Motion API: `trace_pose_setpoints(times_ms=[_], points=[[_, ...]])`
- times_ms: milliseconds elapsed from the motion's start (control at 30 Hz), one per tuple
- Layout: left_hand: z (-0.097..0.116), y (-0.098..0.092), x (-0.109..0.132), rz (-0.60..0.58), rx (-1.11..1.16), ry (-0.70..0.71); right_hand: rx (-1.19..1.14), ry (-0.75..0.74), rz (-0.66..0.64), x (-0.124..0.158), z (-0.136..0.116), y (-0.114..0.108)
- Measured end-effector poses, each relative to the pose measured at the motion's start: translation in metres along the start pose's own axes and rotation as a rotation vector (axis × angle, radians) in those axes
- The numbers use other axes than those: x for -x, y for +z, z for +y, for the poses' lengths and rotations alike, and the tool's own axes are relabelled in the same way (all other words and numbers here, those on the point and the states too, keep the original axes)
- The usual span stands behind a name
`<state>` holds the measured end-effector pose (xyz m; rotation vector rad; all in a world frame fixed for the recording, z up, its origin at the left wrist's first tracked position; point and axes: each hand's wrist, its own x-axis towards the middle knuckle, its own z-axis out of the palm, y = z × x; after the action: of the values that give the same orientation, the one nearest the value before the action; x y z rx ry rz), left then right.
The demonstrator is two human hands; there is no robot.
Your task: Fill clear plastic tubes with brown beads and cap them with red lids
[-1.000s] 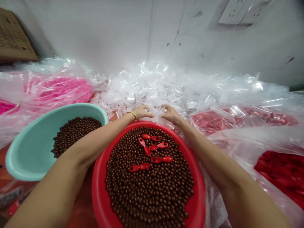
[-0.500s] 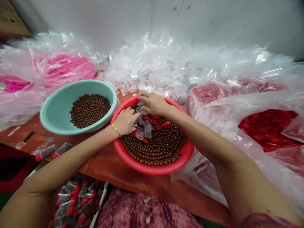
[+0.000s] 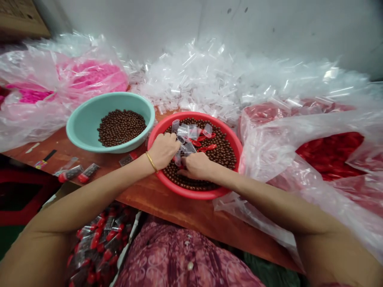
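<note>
white wall [image 3: 167,20] behind a heap of clear plastic sleeves [image 3: 191,83], orange-brown wooden table [image 3: 167,211] in front. red plastic basin [image 3: 191,194] on the table holds smooth round brown beads [image 3: 217,153], with loose clear sleeves [image 3: 187,131] and glossy red spoon-shaped pieces [image 3: 208,147] on top. left hand [image 3: 163,150], gold bangle [image 3: 151,161] at wrist, curled narrow beside the sleeves, cannot tell if gripping one. right hand [image 3: 196,166] low over the beads, fingers curled narrow, hold unclear. teal plastic basin [image 3: 80,131] just beside, also full of round beads.

Clear sleeves [image 3: 187,132], red pcs [image 3: 207,147] on brown beads [image 3: 221,153], red bowl [image 3: 191,193]
</note>
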<state>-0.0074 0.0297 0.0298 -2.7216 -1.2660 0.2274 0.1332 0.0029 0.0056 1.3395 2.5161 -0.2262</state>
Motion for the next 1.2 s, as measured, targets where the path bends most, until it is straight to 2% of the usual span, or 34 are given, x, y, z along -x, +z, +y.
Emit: trace_pose_setpoints(times_ms=[133,267,400,500,567,667,733,833,967,1033,1100,1200], points=[[0.002,0.004,-0.003,-0.179,0.055,0.014,0.002,-0.016,0.039,-0.018,-0.004,0.006],[-0.008,0.013,-0.01,-0.261,0.074,0.041,0.016,-0.105,-0.021,-0.007,0.003,-0.003],[-0.011,0.018,-0.008,-0.249,0.071,0.11,0.069,-0.133,-0.085,0.029,0.026,-0.012],[-0.007,0.019,-0.004,-0.182,0.067,0.14,0.222,0.057,-0.138,0.054,0.047,-0.014],[-0.005,0.02,-0.004,-0.166,0.067,0.206,0.268,0.151,-0.116,0.062,0.056,-0.013],[-0.002,0.019,-0.007,-0.219,0.073,0.305,0.211,0.078,-0.015,0.062,0.056,-0.009],[0.002,0.016,-0.008,-0.253,0.062,0.315,0.162,0.011,-0.013,0.056,0.051,-0.003],[0.009,0.009,-0.007,-0.251,0.054,0.161,0.139,0.02,-0.047,0.046,0.046,0.009],[0.014,0.006,-0.012,-0.291,0.138,-0.107,0.119,0.038,0.04,0.04,0.048,0.024],[0.014,0.011,-0.019,-0.356,0.196,-0.152,0.135,0.018,0.129,0.039,0.049,0.028],[0.015,0.018,-0.028,-0.406,0.268,-0.181,0.154,-0.063,0.183,0.036,0.049,0.03],[0.015,0.025,-0.035,-0.445,0.376,-0.189,0.136,-0.169,0.122,0.032,0.048,0.03]])
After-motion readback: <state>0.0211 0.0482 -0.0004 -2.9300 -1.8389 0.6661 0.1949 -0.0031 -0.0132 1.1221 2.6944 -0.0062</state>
